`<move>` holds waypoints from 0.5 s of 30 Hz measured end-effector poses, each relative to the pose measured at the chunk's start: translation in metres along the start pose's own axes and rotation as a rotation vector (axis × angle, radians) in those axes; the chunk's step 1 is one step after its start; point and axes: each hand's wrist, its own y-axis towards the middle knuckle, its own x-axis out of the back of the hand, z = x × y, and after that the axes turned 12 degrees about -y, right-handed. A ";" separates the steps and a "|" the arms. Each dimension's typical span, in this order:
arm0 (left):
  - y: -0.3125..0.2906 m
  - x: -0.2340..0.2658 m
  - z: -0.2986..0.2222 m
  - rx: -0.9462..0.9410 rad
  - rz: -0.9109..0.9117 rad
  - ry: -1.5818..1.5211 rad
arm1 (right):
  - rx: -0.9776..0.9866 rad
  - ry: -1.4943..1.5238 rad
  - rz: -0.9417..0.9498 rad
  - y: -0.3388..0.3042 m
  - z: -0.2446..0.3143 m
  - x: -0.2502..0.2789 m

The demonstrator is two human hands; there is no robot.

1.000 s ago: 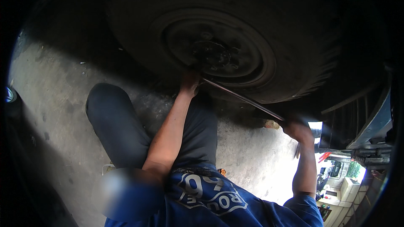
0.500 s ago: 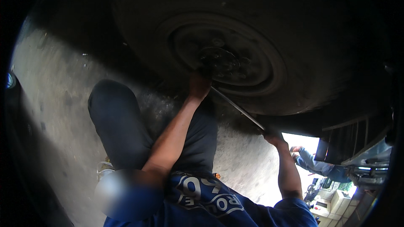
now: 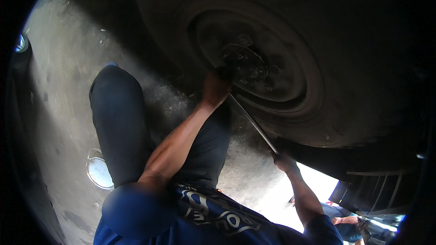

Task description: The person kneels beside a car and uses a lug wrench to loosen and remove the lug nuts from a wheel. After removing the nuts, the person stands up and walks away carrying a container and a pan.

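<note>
A dark wheel [image 3: 277, 45] fills the upper right. Below its hub, a slim metal bar [image 3: 253, 123] slants through the frame's centre. The right hand [image 3: 284, 162] wraps its lower end; the left hand [image 3: 217, 88] meets its upper end, grip too dark to tell.

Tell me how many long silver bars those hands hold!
1: the long silver bar slants from beside the left hand, by the big wheel, to the right hand. Others may hide in the dark.

R hand [image 3: 285, 162] grips one end of metal bar [image 3: 254, 125], L hand [image 3: 215, 88] at other, nr dark wheel [image 3: 284, 79].
</note>
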 end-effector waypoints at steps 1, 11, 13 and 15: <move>-0.001 0.000 0.001 0.002 -0.035 -0.037 | -0.020 -0.048 0.010 0.001 -0.001 -0.003; -0.005 0.000 -0.002 0.018 -0.039 0.029 | -0.056 0.168 0.057 0.025 0.009 -0.052; -0.005 0.000 -0.001 -0.069 -0.074 0.076 | -0.146 0.176 0.196 0.035 0.007 -0.075; -0.005 0.001 -0.001 -0.096 -0.092 0.113 | -0.057 0.092 0.098 0.040 0.001 -0.093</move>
